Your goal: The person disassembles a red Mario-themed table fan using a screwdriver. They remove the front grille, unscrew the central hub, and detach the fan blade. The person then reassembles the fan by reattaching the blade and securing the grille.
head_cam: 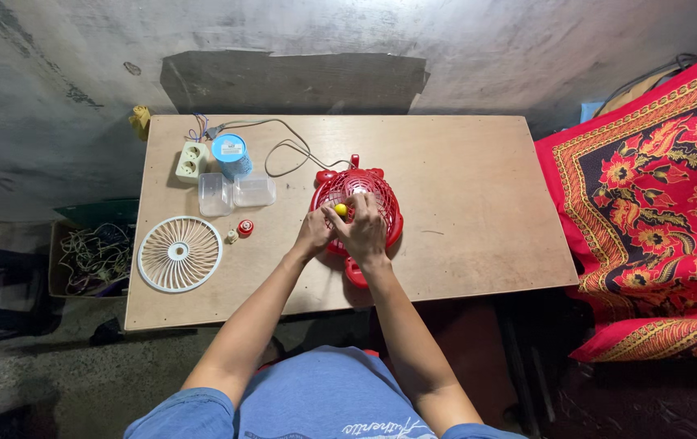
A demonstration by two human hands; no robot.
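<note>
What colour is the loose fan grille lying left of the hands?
White; the round grille lies flat on the table, clearest in the head view.

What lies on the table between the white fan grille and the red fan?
In the head view, a small red cap and a tiny white piece lie between the white fan grille and the red fan.

The scene was lit softly and evenly from above, bright enough on the plywood counter [462, 187] to show its grain. Light fell off toward the frame's edges: the floor at lower left and the space under the counter sat in deep shade. A dark rectangular shadow lay on the grey wall just behind the counter's far edge. The hands [348, 232] cast only a faint shadow on the red fan grille [381, 199]. No glare showed. Focus was sharp at centre; the wide lens bent straight lines near the edges, and the corners looked slightly smeared.
</note>
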